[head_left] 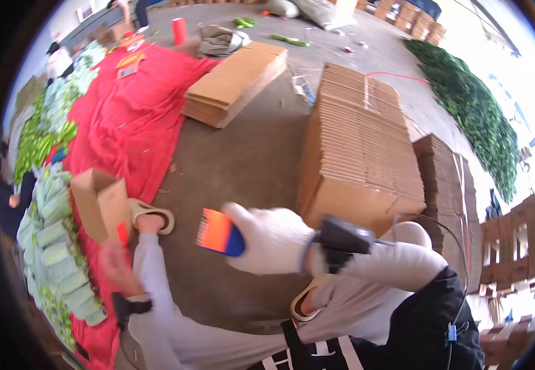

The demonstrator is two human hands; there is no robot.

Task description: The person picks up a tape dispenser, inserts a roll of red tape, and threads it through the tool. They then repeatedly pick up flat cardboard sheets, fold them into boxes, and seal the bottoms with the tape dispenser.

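Observation:
My right hand (pixel 270 239), in a white glove, is closed around an orange and blue stack of what look like cards or labels (pixel 221 233), held over the floor between my legs. My left hand (pixel 119 268) is bare and smeared by motion. It is just below an open-topped cardboard box (pixel 102 206), which stands on the red cloth by my foot. A small orange piece (pixel 122 233) shows at the box's lower corner, above my left fingers. Whether those fingers hold it, I cannot make out.
Red cloth (pixel 125 123) covers the floor at left, bordered by piled green vegetables (pixel 57 259). Flattened cartons form a near stack (pixel 360 148) at right and a lower one (pixel 236 80) ahead. A dark green heap (pixel 465 105) lies far right. People are at far left.

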